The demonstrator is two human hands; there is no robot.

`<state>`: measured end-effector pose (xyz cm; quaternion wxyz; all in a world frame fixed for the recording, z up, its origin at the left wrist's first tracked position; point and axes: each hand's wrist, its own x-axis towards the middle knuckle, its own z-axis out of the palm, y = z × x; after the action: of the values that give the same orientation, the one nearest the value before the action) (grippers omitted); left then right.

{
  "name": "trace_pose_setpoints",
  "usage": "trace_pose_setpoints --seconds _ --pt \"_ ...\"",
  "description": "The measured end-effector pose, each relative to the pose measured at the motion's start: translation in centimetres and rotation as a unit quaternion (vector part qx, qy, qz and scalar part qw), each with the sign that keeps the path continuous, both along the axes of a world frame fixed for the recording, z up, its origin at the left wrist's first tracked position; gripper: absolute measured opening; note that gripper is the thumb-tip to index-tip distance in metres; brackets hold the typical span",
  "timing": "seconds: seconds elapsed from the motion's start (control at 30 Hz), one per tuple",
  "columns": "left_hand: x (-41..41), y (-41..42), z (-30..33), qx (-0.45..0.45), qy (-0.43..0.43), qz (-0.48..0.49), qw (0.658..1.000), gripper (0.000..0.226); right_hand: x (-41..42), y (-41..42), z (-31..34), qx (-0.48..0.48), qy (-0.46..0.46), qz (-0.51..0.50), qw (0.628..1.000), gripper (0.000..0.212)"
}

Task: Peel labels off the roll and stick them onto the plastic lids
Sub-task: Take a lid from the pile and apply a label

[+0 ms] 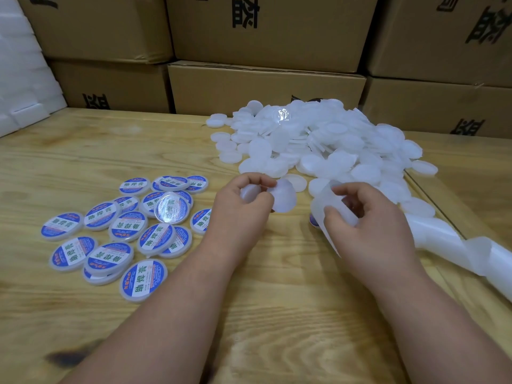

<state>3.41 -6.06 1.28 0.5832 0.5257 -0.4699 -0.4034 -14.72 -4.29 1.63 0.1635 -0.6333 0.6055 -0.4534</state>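
Hands are working close together over the middle of the desk point(277, 314); our left hand point(243, 206) is curling its fingers round a plain white lid point(284, 196), holding it tilted just above the wood; our right hand point(365, 217) is pinching the white backing strip point(322, 209) of the label roll between thumb and fingers, and a sliver of blue label point(313, 220) is peeking out at the strip's lower edge. We are seeing the spent backing point(457, 245) trailing away in loose coils to the right, lying along the desk toward its near right edge. Behind our hands a big heap of unlabelled lids point(318, 142) is spreading across the far right of the desk, touching the boxes at the back; to the left, well apart from the heap, a cluster of finished lids point(116, 234) with blue and white labels is lying overlapped, most face up, one showing a shiny clear top. Cardboard boxes point(263, 87) with black characters are standing stacked along the far side; white foam pieces point(25, 79) are leaning in the far left corner.
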Motion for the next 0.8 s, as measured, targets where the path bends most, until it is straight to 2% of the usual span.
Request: trace_pose_setpoints --seconds 0.1,0.23,0.63,0.8 --pt "-0.21 0.14 -0.03 0.0 0.001 -0.037 0.999 0.028 0.15 0.15 0.14 -0.106 0.027 0.021 0.994 0.03" --pt "-0.46 0.31 -0.15 0.001 -0.015 -0.078 0.997 0.028 0.22 0.34 0.13 -0.167 0.041 0.072 0.982 0.033" --pt "-0.49 0.59 0.22 0.031 0.013 -0.119 0.992 0.028 0.36 0.35 0.41 -0.134 0.014 0.102 0.986 0.013" --pt "-0.44 0.62 0.35 0.046 0.043 -0.136 0.989 0.029 0.42 0.56 0.54 -0.133 0.006 0.127 0.983 0.023"
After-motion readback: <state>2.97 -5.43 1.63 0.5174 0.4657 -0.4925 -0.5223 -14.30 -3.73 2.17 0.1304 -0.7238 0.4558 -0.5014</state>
